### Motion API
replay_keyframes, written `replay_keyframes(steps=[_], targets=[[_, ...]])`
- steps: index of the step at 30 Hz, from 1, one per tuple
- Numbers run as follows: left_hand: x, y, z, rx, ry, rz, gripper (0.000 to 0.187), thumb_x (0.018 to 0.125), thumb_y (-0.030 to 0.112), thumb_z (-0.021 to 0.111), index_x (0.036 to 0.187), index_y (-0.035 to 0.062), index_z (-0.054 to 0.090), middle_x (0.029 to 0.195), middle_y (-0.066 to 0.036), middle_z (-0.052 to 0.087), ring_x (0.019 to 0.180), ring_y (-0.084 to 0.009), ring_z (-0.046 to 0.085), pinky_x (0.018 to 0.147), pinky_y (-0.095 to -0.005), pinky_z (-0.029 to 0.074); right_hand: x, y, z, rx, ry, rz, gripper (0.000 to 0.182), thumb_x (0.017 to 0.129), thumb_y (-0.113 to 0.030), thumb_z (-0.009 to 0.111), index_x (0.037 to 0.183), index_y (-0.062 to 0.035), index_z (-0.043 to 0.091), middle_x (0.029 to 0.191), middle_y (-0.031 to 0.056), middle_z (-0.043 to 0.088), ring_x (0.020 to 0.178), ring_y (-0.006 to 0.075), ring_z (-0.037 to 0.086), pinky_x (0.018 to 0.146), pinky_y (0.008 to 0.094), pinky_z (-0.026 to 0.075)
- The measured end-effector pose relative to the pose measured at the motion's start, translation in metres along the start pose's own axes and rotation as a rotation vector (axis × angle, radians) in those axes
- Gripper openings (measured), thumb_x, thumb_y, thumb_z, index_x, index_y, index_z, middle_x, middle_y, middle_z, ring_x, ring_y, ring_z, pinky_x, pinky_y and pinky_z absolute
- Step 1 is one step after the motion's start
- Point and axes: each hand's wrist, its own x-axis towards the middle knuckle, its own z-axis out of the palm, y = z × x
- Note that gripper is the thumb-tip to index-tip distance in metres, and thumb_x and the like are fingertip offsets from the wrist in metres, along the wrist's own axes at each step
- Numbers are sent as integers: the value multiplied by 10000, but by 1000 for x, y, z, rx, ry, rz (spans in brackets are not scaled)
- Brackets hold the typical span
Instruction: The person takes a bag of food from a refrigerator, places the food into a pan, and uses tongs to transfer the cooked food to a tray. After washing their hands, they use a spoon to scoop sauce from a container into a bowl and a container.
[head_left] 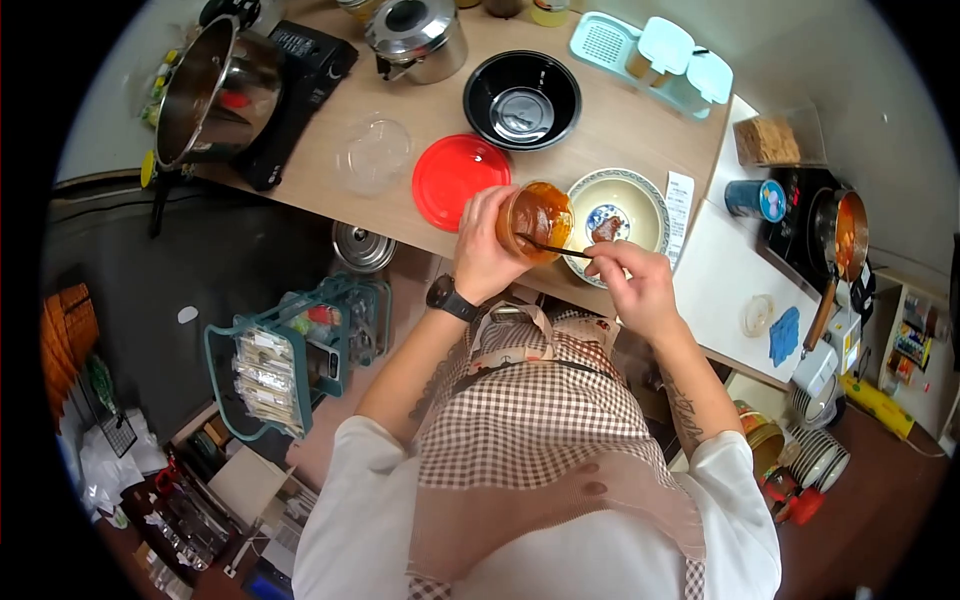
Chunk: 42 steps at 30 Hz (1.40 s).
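My left hand (pixel 486 248) is wrapped round a clear jar (pixel 541 215) of reddish-brown paste, tilted over the table edge. Pinched in my right hand (pixel 634 285) is a thin dark utensil (pixel 560 248), its far end inside the jar. Just right of the jar, a cream bowl (pixel 645 205) with a patterned rim holds a small lump of brown paste (pixel 606 229). A red round lid (pixel 455 180) lies left of the jar, partly behind my left hand. Behind them stands a black bowl (pixel 522 100).
A large steel pot (pixel 195 95) stands at the left by a black cooker (pixel 300 95), with a lidded pot (pixel 420 45) behind. A clear lid (pixel 373 155) lies on the table. Lidded containers (pixel 663 48) stand back right; a frying pan (pixel 848 235) is far right.
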Motion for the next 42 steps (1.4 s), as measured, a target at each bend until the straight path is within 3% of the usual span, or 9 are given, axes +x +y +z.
replay_keyframes(steps=[3,11,14,21,24,29,33,38,42], targets=[[11,-9,-13,54,35,5,817,584,179,923,1285,47,525,1247,-143,576,1167,-344,548,1003,-435,454,13,16,17,563,50,453,171,990,-45,540,1039,32,684,784,80,693,659,92,585,595,214,464],[29,-39,-39,20,120,-15,805,586,182,900,1280,56,513,1234,-158,577,1152,-365,536,998,-460,430,67,26,30,983,234,619,160,980,-71,536,1057,24,639,803,94,689,605,112,566,540,213,416],[30,-47,-49,-18,124,-38,818,579,162,903,1288,53,509,1232,-161,573,1161,-366,534,1002,-457,431,107,36,27,695,377,440,212,991,-83,537,1110,71,621,816,118,703,627,109,583,557,211,432],[27,-61,-59,-82,140,-74,840,581,165,911,1307,47,503,1248,-167,566,1182,-362,528,1013,-452,435,196,80,38,-857,4,-322,158,935,-66,623,1055,-60,726,908,155,721,755,286,689,691,378,541],[29,-61,-61,-97,150,-71,841,583,161,911,1309,44,501,1252,-169,565,1182,-364,527,1014,-450,436,205,89,34,-746,109,-299,170,924,-80,612,1047,-37,721,940,189,705,797,365,647,739,409,536],[33,-62,-61,-94,141,-63,845,589,158,915,1312,42,494,1267,-168,561,1186,-361,530,1015,-446,443,192,88,16,-46,291,320,216,974,-112,554,1043,35,697,837,82,699,608,99,548,564,240,443],[38,-64,-55,-85,121,-59,855,598,158,927,1321,37,487,1292,-168,555,1206,-351,533,1017,-431,458,169,77,-3,633,329,540,222,976,-101,561,1112,64,620,773,44,634,554,58,456,488,189,318],[46,-48,-45,-83,82,-46,842,585,170,916,1309,47,506,1259,-162,563,1187,-362,528,1021,-447,434,113,1,-10,321,206,413,170,963,-78,575,1019,4,714,744,14,662,638,84,574,586,199,443],[46,-17,-25,-31,-45,52,820,611,152,922,1311,38,511,1286,-153,535,1201,-335,531,1051,-415,441,67,-20,24,-470,-47,-301,184,797,-22,613,976,-61,637,742,121,600,724,309,627,645,420,530]])
